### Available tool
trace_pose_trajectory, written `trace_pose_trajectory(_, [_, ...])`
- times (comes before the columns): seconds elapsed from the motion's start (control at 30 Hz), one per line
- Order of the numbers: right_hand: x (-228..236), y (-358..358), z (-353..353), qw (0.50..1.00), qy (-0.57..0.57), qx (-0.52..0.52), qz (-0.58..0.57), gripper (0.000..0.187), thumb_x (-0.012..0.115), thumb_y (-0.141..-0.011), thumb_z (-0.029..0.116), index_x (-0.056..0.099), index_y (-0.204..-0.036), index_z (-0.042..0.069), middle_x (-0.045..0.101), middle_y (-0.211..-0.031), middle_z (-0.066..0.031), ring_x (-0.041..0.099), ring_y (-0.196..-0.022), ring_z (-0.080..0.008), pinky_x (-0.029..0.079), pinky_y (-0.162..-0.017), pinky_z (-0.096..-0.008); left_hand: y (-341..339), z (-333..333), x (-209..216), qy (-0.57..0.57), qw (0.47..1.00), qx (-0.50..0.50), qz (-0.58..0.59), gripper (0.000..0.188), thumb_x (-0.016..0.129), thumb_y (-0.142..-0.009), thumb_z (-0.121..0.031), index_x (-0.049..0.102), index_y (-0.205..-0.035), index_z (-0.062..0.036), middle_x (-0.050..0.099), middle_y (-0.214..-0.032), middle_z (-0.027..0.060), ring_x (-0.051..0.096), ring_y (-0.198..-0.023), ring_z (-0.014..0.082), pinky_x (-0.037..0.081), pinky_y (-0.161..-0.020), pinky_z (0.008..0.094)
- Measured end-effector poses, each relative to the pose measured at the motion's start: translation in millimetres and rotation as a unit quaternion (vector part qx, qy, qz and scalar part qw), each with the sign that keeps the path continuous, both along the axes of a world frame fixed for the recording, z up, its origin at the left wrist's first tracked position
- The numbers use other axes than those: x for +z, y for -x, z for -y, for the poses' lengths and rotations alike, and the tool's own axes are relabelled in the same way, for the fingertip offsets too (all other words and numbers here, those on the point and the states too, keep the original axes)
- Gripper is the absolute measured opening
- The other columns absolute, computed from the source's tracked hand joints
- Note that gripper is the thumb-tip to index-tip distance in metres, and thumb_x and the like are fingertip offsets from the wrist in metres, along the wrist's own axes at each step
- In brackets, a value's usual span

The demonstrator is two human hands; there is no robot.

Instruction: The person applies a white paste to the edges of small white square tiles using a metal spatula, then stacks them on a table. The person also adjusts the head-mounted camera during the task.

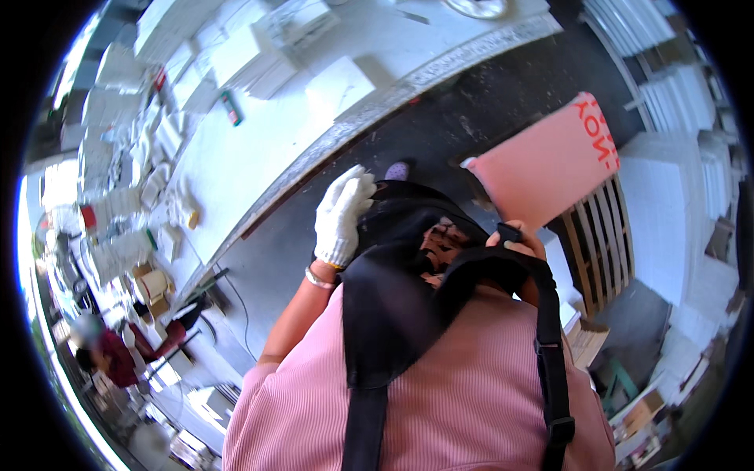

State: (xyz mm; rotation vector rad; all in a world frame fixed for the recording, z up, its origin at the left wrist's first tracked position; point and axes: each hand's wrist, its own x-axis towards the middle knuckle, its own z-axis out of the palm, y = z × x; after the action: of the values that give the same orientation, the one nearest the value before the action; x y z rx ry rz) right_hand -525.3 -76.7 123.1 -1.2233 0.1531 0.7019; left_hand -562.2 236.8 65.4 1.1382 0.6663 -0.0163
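Note:
My left hand [344, 216], in a white knit glove and with a band at the wrist, is in front of my body beside the black apron [400, 206]. Its fingers are stretched out and it holds nothing. Bare of any glove, my right hand [525, 242] is closed around a black strap end with a buckle [509, 232], to the right of the apron. The black strap [542, 302] runs from there back over my pink ribbed top. A wide black flap of the apron [389, 314], blurred, hangs across my chest.
A white worktable [259, 141] stretches across the far left, bearing white blocks [339, 88] and a small green tool [231, 108]. At the right, a pink slab-like package [542, 165] lies by a slatted wooden pallet [601, 243]. Another person [118, 357] is at the lower left.

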Motion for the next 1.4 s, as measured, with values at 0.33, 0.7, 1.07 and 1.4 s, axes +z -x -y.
trace_pose_trajectory(0.33, [-19, 71, 112, 0.939, -0.147, -0.31, -0.018, 0.035, 0.057, -0.092, 0.042, 0.05, -0.1, 0.008, 0.05, -0.081, 0.0003, 0.034, -0.04, -0.0068, 0.027, -0.04, -0.0245, -20, 2, 2, 0.027, 0.992, 0.059, -0.109, 0.043, 0.055, -0.102, -0.028, 0.051, -0.139, -0.0063, 0.059, -0.134, 0.014, 0.062, -0.117, 0.0273, 0.049, -0.092, 0.0348])
trace_pose_trajectory(0.7, [68, 121, 143, 0.841, -0.391, -0.343, 0.152, 0.033, 0.06, -0.097, 0.031, 0.039, -0.102, 0.007, 0.049, -0.086, -0.0065, 0.044, -0.043, -0.0097, 0.029, -0.041, -0.0269, 3, -24, -25, 0.058, 0.99, -0.007, -0.125, 0.067, 0.067, -0.091, -0.046, 0.048, -0.143, -0.0082, 0.054, -0.135, 0.0147, 0.055, -0.119, 0.0263, 0.04, -0.103, 0.0371])
trace_pose_trajectory(1.07, [154, 151, 189, 0.797, -0.341, -0.41, 0.283, 0.029, 0.06, -0.095, 0.027, 0.038, -0.103, 0.01, 0.045, -0.09, -0.007, 0.039, -0.042, -0.0083, 0.023, -0.04, -0.0255, -9, -39, -33, 0.05, 0.99, -0.049, -0.123, 0.055, 0.059, -0.1, -0.038, 0.048, -0.145, -0.0082, 0.05, -0.145, 0.0153, 0.054, -0.127, 0.03, 0.043, -0.105, 0.0389])
trace_pose_trajectory(1.4, [189, 123, 278, 0.793, -0.222, -0.434, 0.365, 0.034, 0.067, -0.088, 0.012, 0.041, -0.108, 0.005, 0.042, -0.091, -0.0033, 0.038, -0.048, -0.0079, 0.026, -0.048, -0.0262, -41, -28, -11, -0.023, 0.983, -0.112, -0.146, 0.055, 0.062, -0.097, -0.041, 0.053, -0.14, -0.0077, 0.056, -0.138, 0.0181, 0.061, -0.117, 0.0288, 0.048, -0.095, 0.0374])
